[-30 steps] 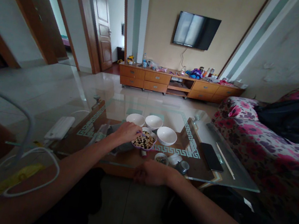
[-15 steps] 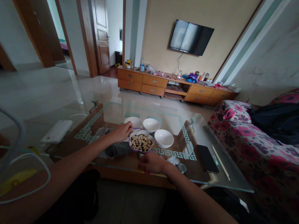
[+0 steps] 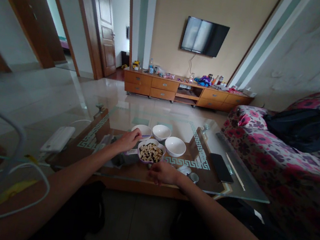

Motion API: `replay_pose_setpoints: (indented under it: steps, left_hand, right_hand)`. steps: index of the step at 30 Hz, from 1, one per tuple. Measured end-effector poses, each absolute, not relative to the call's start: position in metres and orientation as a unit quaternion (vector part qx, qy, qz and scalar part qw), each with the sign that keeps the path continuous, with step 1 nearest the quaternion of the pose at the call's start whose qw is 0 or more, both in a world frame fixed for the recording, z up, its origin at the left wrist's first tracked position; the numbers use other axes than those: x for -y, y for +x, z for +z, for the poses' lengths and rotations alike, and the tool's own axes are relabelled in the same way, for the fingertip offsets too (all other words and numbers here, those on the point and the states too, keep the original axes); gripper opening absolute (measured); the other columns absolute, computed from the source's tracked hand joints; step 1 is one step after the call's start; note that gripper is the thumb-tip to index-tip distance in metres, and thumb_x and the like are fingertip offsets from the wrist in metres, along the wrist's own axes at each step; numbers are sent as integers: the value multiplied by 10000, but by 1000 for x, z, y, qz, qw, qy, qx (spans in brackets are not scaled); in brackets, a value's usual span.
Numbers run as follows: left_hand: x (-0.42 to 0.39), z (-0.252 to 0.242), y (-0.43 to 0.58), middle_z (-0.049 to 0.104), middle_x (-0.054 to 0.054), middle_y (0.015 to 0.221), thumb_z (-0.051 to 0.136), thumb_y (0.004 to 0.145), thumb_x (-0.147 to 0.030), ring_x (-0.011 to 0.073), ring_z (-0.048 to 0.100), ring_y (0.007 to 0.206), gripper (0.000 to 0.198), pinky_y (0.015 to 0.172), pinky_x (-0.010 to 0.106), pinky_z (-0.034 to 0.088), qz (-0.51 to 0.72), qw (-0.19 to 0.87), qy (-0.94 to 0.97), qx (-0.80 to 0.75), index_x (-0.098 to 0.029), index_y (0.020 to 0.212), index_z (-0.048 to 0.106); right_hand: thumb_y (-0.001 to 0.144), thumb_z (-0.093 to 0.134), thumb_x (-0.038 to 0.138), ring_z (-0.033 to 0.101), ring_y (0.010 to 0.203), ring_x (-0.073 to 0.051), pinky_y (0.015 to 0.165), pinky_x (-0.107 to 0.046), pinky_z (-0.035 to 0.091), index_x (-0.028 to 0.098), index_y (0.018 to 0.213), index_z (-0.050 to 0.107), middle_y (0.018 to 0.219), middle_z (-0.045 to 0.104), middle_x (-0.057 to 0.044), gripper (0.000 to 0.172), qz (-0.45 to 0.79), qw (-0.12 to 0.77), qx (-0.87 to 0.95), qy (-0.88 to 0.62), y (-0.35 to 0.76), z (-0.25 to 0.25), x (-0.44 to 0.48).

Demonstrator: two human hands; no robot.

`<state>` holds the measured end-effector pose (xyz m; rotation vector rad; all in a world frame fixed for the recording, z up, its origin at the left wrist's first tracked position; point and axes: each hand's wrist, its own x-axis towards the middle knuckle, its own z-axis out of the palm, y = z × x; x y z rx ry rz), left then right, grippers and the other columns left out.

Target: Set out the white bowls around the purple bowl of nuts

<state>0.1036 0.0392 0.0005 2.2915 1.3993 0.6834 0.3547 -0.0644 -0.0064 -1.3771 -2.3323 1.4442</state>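
Observation:
A flower-shaped bowl point(image 3: 151, 151) filled with light and dark pieces stands on the glass table point(image 3: 135, 176). Behind it are three white bowls, one at the left point(image 3: 140, 129), one in the middle point(image 3: 161, 132) and one at the right point(image 3: 175, 147). My left hand point(image 3: 130, 138) is closed in a pinch on a thin purplish strip, which reaches over the left white bowl. At the near edge of the flower-shaped bowl, my right hand point(image 3: 163, 173) has its fingers curled together; what they hold, if anything, is too small to name.
A small round tin point(image 3: 193, 177) lies right of my right hand. Farther right are a black phone point(image 3: 221, 168) and chopsticks point(image 3: 235, 171). A white box-like device point(image 3: 57, 139) with a cable sits at the left. A flowered sofa point(image 3: 280, 152) borders the right side.
The view has shifted slightly. My left hand has turned a little, and the purplish strip in its fingers shows more clearly over the left bowl. My right hand stays near the filled bowl.

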Motion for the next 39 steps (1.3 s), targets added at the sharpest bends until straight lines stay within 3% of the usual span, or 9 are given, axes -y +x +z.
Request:
replay_pose_setpoints:
  steps: [6, 11, 14, 21, 30, 39]
  left_hand:
    - [-38, 1, 105, 646, 31, 919, 473, 1029, -291, 217, 629, 874, 106, 810, 330, 450, 257, 203, 809, -488, -223, 959, 513]
    - [-31, 22, 99, 696, 97, 1109, 498, 1038, -311, 281, 629, 1111, 164, 987, 402, 461, 253, 66, 867, -424, -197, 1055, 614]
    - [-23, 43, 95, 728, 88, 1053, 542, 1040, -339, 289, 666, 1033, 205, 930, 402, 476, 186, 1, 889, -418, -202, 1086, 688]
    - [-7, 60, 98, 779, 84, 983, 632, 998, -411, 316, 712, 921, 239, 767, 374, 468, 82, -23, 868, -489, -291, 1086, 818]
    - [-1, 52, 110, 763, 95, 916, 673, 946, -371, 295, 687, 858, 189, 744, 361, 462, 57, -8, 864, -500, -302, 1003, 840]
    - [0, 50, 116, 759, 122, 920, 695, 937, -366, 336, 693, 879, 190, 768, 404, 478, 64, 6, 858, -510, -286, 1019, 846]
  right_hand:
    - [1058, 582, 389, 653, 602, -139, 594, -240, 476, 150, 862, 680, 725, 710, -42, 324, 472, 24, 752, -459, 356, -3, 66]
    - [1010, 646, 330, 630, 567, -125, 590, -231, 456, 148, 812, 692, 666, 683, -15, 273, 436, -17, 770, -465, 355, 4, 68]
    - [999, 652, 315, 629, 563, -120, 587, -223, 448, 147, 816, 709, 657, 678, -6, 256, 420, -26, 778, -467, 353, 6, 67]
    - [1003, 625, 267, 636, 587, -113, 576, -208, 452, 133, 890, 728, 724, 710, -22, 203, 431, -24, 775, -461, 353, 9, 68]
    - [994, 625, 251, 631, 572, -109, 564, -205, 458, 147, 799, 669, 710, 703, -20, 226, 449, -6, 763, -465, 354, 6, 69]
    - [994, 621, 261, 640, 574, -113, 574, -206, 468, 143, 848, 719, 677, 690, -4, 211, 439, -15, 768, -466, 354, 5, 67]
